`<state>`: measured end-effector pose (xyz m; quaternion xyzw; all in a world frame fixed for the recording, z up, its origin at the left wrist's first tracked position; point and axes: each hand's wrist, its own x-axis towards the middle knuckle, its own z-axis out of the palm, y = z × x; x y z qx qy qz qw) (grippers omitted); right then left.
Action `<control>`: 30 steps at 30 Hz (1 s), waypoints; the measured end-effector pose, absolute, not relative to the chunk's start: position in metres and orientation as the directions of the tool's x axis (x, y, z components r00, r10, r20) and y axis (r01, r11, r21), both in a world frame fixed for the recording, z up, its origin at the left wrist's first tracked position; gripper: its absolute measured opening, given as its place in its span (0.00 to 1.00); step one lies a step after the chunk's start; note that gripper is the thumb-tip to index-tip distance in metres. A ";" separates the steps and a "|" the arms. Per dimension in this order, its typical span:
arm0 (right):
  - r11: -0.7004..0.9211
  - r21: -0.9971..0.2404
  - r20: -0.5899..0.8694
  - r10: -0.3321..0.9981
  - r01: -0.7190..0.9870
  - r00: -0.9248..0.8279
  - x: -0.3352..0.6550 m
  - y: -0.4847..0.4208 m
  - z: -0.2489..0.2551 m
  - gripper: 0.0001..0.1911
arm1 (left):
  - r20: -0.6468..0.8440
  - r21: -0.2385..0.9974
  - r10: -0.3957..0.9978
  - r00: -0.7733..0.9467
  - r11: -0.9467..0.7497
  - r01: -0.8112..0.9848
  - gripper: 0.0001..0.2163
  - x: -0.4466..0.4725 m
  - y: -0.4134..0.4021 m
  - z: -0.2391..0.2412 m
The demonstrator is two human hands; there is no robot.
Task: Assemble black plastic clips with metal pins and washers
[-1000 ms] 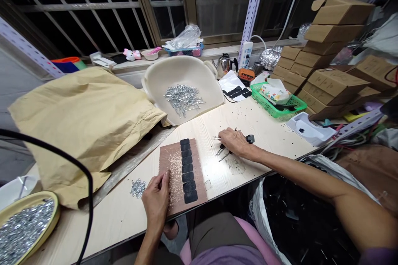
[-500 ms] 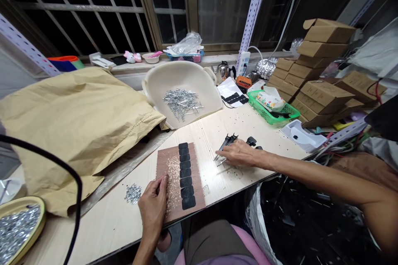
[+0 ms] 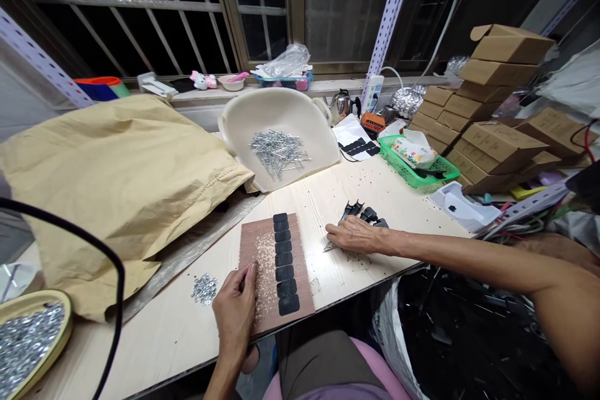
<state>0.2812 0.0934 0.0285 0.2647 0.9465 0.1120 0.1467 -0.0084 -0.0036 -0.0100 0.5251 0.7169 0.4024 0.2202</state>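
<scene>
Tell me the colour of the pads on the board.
The pads are black; the head view shows them best.

The pale wood-grain table carries a brown board, cream tray, green basket and paper sack.

A shallow cream plastic tray leans at the back of the pale wood-grain surface, with a loose heap of silver nails in it. A large crumpled tan paper sack lies left of the tray, touching it. A green plastic mesh basket sits to the tray's right, and stacked brown cardboard boxes stand beyond that. A small steel kettle stands just behind the tray's right end. Well to the tray's near left is a round yellow dish of silver washers.
</scene>
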 end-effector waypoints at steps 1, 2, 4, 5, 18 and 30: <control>0.833 0.290 -0.214 0.536 0.471 -0.817 0.281 0.094 0.027 0.11 | 0.107 0.806 0.930 -0.350 0.125 0.578 0.17 -0.009 -0.004 -0.010; 0.834 0.289 -0.213 0.535 0.470 -0.818 0.280 0.095 0.025 0.11 | 0.108 0.805 0.931 -0.349 0.124 0.580 0.17 -0.009 -0.003 -0.011; 0.838 0.287 -0.209 0.528 0.465 -0.823 0.280 0.096 0.023 0.11 | 0.113 0.804 0.932 -0.343 0.117 0.583 0.17 -0.009 -0.003 -0.011; 0.839 0.286 -0.206 0.525 0.462 -0.826 0.280 0.097 0.022 0.10 | 0.116 0.804 0.932 -0.342 0.114 0.584 0.17 -0.009 -0.003 -0.012; 0.888 0.250 -0.198 0.436 0.385 -0.878 0.289 0.099 0.024 0.07 | 0.119 0.792 0.930 -0.347 0.121 0.598 0.17 -0.007 -0.002 -0.007; 0.753 0.189 -0.036 0.647 0.630 -0.762 0.314 0.102 0.067 0.12 | 0.066 0.761 0.923 -0.378 0.198 0.617 0.18 -0.005 -0.001 -0.003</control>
